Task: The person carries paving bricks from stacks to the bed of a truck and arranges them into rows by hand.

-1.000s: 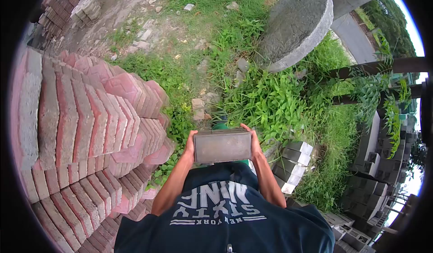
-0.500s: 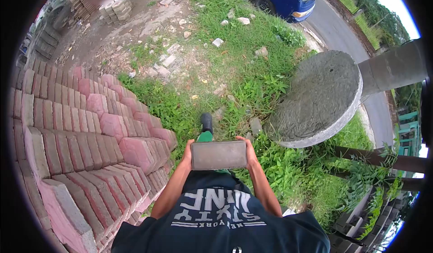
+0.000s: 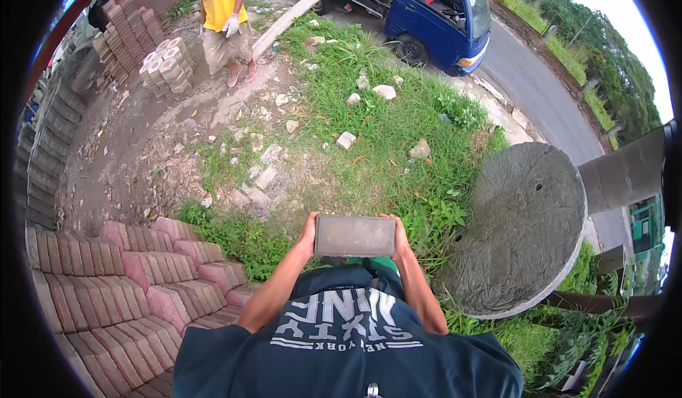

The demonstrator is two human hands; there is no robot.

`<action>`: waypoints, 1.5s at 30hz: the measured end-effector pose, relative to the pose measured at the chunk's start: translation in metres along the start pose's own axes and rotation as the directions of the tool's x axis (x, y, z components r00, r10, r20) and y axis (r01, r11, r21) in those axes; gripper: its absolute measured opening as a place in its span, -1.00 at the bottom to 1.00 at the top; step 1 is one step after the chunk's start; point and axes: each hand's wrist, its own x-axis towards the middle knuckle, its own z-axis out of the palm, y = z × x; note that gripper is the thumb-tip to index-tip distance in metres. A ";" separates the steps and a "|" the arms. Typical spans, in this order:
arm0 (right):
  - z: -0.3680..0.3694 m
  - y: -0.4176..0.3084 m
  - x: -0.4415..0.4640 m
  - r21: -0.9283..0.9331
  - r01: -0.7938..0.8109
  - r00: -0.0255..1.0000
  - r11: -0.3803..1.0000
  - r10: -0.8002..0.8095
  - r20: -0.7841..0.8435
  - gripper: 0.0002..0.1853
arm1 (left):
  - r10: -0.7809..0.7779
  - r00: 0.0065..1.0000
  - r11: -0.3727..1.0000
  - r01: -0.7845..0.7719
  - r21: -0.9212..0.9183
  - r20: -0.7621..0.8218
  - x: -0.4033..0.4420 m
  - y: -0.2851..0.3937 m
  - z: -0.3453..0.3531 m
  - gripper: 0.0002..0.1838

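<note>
A grey rectangular paving block (image 3: 355,236) is held level in front of my waist. My left hand (image 3: 309,235) grips its left end, and my right hand (image 3: 401,235) is closed around the right end. Only its flat top and a thin front edge show, so I cannot tell whether more blocks lie beneath. Rows of stacked paving blocks (image 3: 142,277), some with pink faces, rise at my left. To my right lies a big round concrete slab (image 3: 518,227).
Ahead are grass and scattered stones (image 3: 346,140). A person in a yellow shirt (image 3: 222,0) and white gloves stands by a plank (image 3: 295,14) leading to a blue truck (image 3: 440,14). Hexagonal blocks (image 3: 169,68) are piled at the far left. A concrete post (image 3: 621,178) stands beyond the slab.
My view has tipped up and moved forward, bringing the person in yellow and more of the truck into sight. The stacks at left have slid back. The block stays between my hands.
</note>
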 end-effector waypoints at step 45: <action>0.726 -0.510 0.981 -0.354 -0.049 0.947 0.934 0.156 0.280 -0.40 | 0.126 0.972 0.910 -0.193 -0.368 -0.197 0.573 1.072 -0.138 -0.31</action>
